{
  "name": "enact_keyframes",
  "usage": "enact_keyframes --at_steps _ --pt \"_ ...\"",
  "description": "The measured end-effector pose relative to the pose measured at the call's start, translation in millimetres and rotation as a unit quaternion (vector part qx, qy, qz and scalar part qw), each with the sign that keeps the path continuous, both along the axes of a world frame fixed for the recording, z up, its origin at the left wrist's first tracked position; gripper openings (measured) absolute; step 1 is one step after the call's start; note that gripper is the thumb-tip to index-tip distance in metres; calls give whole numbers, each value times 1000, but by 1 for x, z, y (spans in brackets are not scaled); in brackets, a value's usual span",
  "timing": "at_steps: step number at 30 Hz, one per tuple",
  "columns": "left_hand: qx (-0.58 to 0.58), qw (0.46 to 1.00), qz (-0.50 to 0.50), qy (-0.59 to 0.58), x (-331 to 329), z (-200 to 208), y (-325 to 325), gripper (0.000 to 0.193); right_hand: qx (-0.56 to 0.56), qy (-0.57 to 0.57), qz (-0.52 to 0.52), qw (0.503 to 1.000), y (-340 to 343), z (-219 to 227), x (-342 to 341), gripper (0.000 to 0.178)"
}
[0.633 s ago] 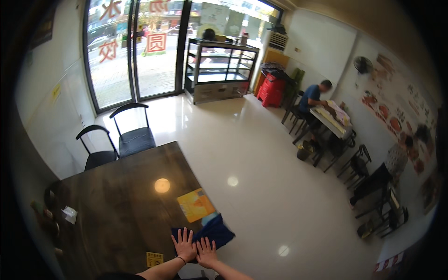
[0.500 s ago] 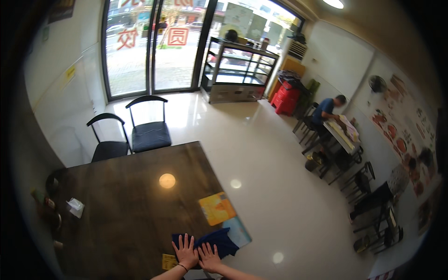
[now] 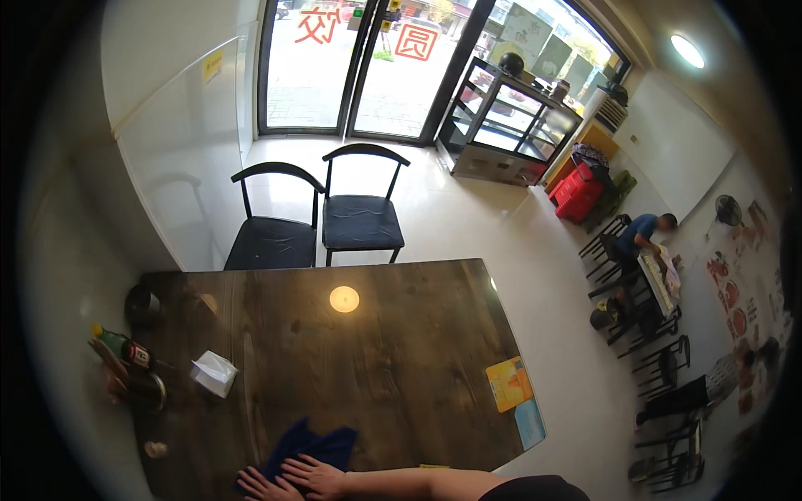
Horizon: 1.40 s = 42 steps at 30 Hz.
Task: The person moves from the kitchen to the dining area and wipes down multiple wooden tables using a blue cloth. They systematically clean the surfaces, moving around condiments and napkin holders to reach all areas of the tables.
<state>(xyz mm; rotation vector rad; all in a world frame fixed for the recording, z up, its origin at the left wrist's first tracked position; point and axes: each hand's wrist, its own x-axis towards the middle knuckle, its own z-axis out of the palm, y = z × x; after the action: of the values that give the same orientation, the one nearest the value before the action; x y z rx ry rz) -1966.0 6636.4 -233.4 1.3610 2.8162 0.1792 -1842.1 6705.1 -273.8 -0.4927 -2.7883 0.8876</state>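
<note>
A dark blue cloth [image 3: 330,449] lies crumpled on the brown wooden table [image 3: 393,334], near its front edge and left of the middle. My right hand [image 3: 314,477] rests flat on the cloth with its fingers stretched out. Beside it, my left hand [image 3: 266,487] presses down with fingers spread, partly cut off by the lower edge of the picture. Parts of the cloth are hidden beneath both hands. From the right, my bare right forearm [image 3: 393,484] reaches across the table's front.
A white tissue pack [image 3: 215,373], a green-capped bottle [image 3: 124,346] and a dark round container [image 3: 142,306] stand left. A yellow card [image 3: 509,384] and a light-blue card [image 3: 529,422] lie at the right edge. Two black chairs [image 3: 362,219] stand behind; a seated person [image 3: 642,235] works far right.
Both hands and the blue cloth have moved left across the table, away from the cards at the right edge. My view has shifted, so the room appears farther to the right.
</note>
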Motion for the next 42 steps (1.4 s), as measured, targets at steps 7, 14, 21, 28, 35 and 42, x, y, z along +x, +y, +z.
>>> enact_keyframes --at_steps 7,14,21,28,35,42 --pt "-15 995 95 37 -32 4 7 68 -50 56 27 997 42 30 11 63" --pt "-2 968 242 73 -106 -21 12 65 -24 -53 128 990 71 36 6 67" --pt "34 990 133 -32 -116 -9 2 79 -29 19 101 994 72 53 -59 51" --pt "42 970 240 -21 -157 -4 -10 77 -72 44 31 996 106 90 -100 24" --pt "68 961 265 37 -242 -16 -7 71 -4 77 -21 997 145 84 -140 23" --pt "71 979 187 27 -256 -3 16 70 98 162 -37 981 133 82 -191 39"
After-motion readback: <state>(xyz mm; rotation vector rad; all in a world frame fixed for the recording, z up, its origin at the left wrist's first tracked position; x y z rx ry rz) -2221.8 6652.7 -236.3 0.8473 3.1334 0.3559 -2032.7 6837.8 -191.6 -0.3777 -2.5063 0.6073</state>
